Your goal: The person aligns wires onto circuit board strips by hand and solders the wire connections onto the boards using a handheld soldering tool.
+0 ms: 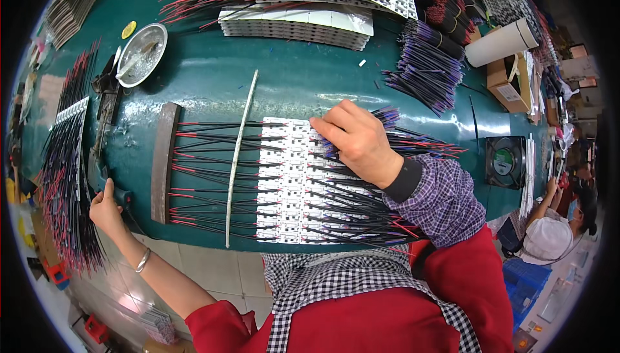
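A panel of white circuit boards (281,179) lies in front of me, with black, red-ended wires (213,140) reaching out from its left side and more black wires (349,208) from its right. Over the panel's upper right corner, my right hand (358,143) is closed around a bunch of purple-ended wires (387,116); its thumb and fingertips meet near the top boards. Far to the left, my left hand (108,210) has curled fingers beside a dark, teal-tinged handle (123,199) at the table's edge. What those fingers grip is hard to make out.
A dark bar (165,166) and a thin pale stick (240,159) lie across the left wires. Beyond them stand a metal bowl (143,56) and stacked white panels (297,27). Purple wire bundles (429,69), a white roll (502,42) and a small fan (505,162) are at the right.
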Available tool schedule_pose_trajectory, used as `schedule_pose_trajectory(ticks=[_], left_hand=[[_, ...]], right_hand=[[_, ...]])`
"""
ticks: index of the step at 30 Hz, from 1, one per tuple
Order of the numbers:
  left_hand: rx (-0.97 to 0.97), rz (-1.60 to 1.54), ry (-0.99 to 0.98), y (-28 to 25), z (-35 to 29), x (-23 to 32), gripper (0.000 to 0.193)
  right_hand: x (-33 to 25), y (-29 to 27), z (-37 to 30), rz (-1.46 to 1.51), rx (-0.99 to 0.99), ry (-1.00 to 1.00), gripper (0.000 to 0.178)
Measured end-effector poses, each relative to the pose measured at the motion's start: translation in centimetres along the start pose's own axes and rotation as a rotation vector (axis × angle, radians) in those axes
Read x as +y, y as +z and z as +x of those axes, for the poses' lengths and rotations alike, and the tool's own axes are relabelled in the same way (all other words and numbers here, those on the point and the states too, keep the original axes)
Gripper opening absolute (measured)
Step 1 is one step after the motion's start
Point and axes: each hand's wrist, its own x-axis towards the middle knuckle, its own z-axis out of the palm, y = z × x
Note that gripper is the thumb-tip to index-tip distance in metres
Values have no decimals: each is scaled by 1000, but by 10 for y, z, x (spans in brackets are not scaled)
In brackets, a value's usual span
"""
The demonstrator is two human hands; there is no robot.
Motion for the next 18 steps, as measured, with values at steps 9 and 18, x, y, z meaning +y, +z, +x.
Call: schedule_pose_trajectory(ticks=[9, 18], left_hand=[[-96, -1134, 135, -44, -92, -11, 36], [-775, -1190, 71, -47, -234, 79, 64]], right_hand=[[-1, -3, 2, -30, 3, -8, 24], [-2, 3, 4, -57, -2, -20, 18]])
